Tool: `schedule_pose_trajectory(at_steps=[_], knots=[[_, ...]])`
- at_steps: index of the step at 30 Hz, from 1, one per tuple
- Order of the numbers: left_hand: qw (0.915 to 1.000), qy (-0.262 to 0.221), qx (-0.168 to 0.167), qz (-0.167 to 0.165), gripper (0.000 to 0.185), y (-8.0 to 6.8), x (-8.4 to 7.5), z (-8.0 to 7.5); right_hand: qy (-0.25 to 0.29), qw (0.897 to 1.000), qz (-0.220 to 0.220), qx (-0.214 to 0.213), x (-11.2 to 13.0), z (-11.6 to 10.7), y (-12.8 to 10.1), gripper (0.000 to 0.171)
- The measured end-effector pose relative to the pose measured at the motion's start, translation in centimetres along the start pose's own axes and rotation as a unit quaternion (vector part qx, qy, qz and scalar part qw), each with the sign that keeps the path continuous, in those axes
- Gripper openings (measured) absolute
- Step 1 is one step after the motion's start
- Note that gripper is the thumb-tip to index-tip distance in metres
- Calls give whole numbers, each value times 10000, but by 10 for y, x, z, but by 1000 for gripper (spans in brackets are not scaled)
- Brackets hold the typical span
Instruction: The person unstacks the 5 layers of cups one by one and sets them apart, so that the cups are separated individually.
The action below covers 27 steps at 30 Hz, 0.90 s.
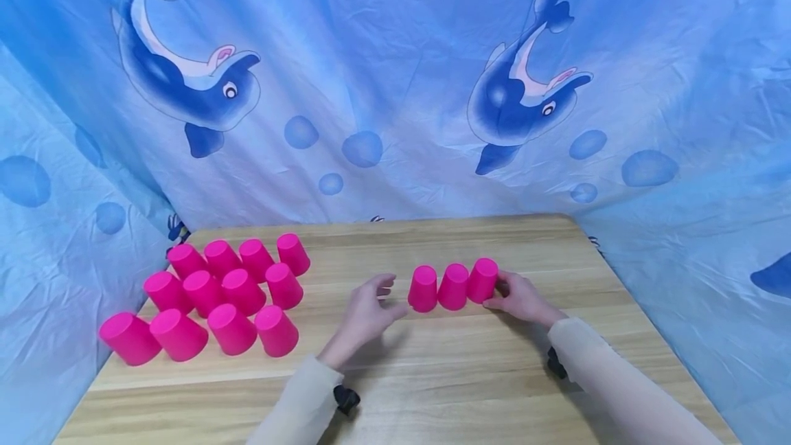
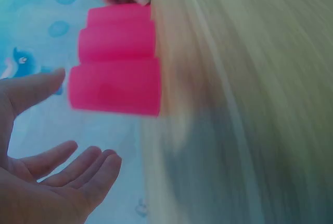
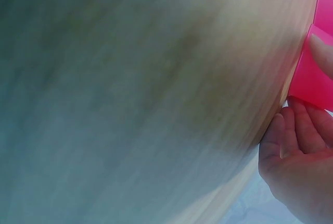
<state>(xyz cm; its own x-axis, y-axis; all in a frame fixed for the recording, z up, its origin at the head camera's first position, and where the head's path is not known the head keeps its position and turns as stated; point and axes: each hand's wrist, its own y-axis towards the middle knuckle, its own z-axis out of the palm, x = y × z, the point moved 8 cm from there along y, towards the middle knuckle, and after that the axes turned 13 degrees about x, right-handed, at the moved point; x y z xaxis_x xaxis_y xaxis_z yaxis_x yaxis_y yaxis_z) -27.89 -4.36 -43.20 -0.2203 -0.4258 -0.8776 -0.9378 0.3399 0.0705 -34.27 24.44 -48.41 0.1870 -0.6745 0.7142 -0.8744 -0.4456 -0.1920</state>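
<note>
Three pink cups stand upside down in a short row on the right half of the table: a left cup (image 1: 423,290), a middle cup (image 1: 454,288) and a right cup (image 1: 483,281). My right hand (image 1: 522,298) holds the right cup, thumb (image 3: 323,54) on its near side and fingers around its far side. Just left of the row is my left hand (image 1: 369,311), fingers spread and nothing in it. In the left wrist view a gap shows between its fingertips (image 2: 110,164) and the nearest cup (image 2: 114,87).
Several more pink cups (image 1: 232,329) stand upside down in three rows on the left of the wooden table (image 1: 432,383). Behind the table's back edge hangs a blue curtain (image 1: 402,88) with dolphins. Each sleeve has a black band (image 1: 347,400) at the wrist.
</note>
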Motion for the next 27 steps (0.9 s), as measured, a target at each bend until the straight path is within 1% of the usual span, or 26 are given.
schedule_pose_trajectory(at_steps=[2, 7, 9, 11, 14, 19, 21, 24, 27], knots=[[9999, -80, 99, -100, 65, 9, 2, 10, -57, 10000, -47, -4, 1, 0, 0, 64], [9995, -93, 199, -243, 71, 28, -1, 27, -74, 10000, -17, -19, 1, -1, -1, 64], [9995, -78, 216, -235, 70, 34, -2, 32, -61, 10000, -11, -17, 1, -1, -1, 64], [9993, -49, 230, -294, 68, 39, -2, 36, -41, 10000, -16, 3, 1, -1, 0, 64], [9993, -98, 166, -331, 60, 44, 0, 39, -44, 10000, -14, 17, 1, 0, 0, 65], [9993, -135, -53, -333, 45, 47, 3, 36, -48, 10000, -3, 13, 0, -1, 1, 65], [9994, -80, -108, -314, 44, 46, 3, 33, -62, 10000, -11, 11, 0, -1, 1, 65], [9992, -3, -244, -328, 45, 44, 4, 24, -62, 10000, -6, 14, 0, -1, 2, 64], [9981, 87, -530, -315, 45, 43, 6, 10, -68, 10000, 1, 19, -1, -1, 2, 64]])
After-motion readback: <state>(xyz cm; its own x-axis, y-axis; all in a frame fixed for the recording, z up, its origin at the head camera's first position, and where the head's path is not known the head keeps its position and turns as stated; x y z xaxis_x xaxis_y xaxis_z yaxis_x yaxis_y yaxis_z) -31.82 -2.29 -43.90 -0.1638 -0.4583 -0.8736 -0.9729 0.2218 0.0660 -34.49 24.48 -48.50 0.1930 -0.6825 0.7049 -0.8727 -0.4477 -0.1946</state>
